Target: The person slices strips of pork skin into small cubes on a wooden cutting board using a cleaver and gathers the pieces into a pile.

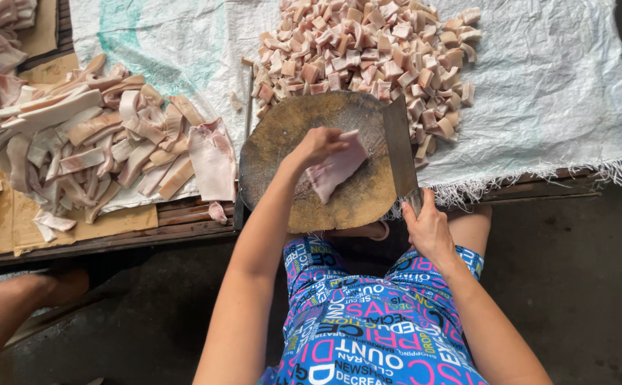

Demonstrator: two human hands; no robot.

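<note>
L hand [316, 147] on pork slab [336, 170], R hand [428, 228] w/ cleaver [401, 147]

Pale pink meat slab [336, 171] flat on board; upright cleaver [401, 146] beside
</note>
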